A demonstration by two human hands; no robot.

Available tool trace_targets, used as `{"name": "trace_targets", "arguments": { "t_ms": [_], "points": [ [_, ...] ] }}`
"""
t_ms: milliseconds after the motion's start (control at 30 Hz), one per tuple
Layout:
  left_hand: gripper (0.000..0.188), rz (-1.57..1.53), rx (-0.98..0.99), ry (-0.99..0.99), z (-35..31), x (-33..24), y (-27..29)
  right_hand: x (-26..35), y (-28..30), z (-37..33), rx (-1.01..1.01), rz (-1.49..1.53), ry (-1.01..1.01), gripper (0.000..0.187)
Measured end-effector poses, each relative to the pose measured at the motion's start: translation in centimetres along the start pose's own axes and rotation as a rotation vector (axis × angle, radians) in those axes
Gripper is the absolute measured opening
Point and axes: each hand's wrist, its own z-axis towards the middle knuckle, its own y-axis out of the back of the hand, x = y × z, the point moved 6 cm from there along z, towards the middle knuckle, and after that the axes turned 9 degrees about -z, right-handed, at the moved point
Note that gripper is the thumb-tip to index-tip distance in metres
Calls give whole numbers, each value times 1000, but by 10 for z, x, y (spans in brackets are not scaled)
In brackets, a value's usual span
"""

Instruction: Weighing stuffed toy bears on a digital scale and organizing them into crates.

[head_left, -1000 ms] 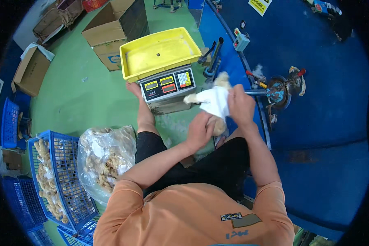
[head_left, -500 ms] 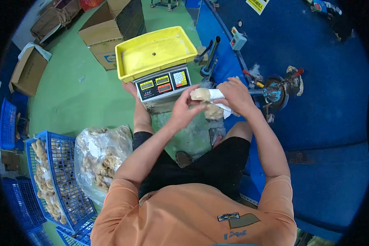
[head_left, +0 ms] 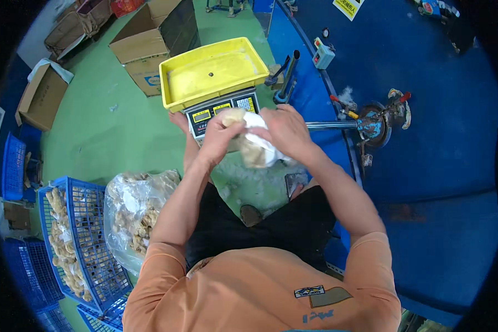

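Note:
A tan and white plush toy [head_left: 253,153] hangs between my two hands, in front of the scale. My left hand [head_left: 218,138] pinches its tan upper end with thumb and fingers. On the other side, my right hand [head_left: 288,130] is closed on the white part, and its fingertips are partly hidden. The toy's shape is slightly blurred, so I cannot tell its parts. Just beyond my hands stands a digital scale [head_left: 196,124] with a yellow tray [head_left: 216,74] on top; a small dark speck lies in the tray.
A metal tube [head_left: 332,125] juts from the blue machine [head_left: 426,166] at my right. To the left are a blue basket [head_left: 88,232] of plush pieces and a clear bag [head_left: 133,205] of more. Cardboard boxes [head_left: 144,50] stand farther off. White fluff [head_left: 243,180] litters the green floor.
Both hands have moved left with the plush toy, away from the metal tube and in front of the scale. The tube's end, covered before, now shows.

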Motion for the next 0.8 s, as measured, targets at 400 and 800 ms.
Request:
{"name": "trace_targets", "arguments": {
  "t_ms": [400,800],
  "points": [
    [38,-92,390,1,0,35,-64,-65,25,-35,-326,248,-231,27],
    [34,-155,72,-114,-17,15,-91,-67,6,-47,-61,-57,109,35]
  ]
}}
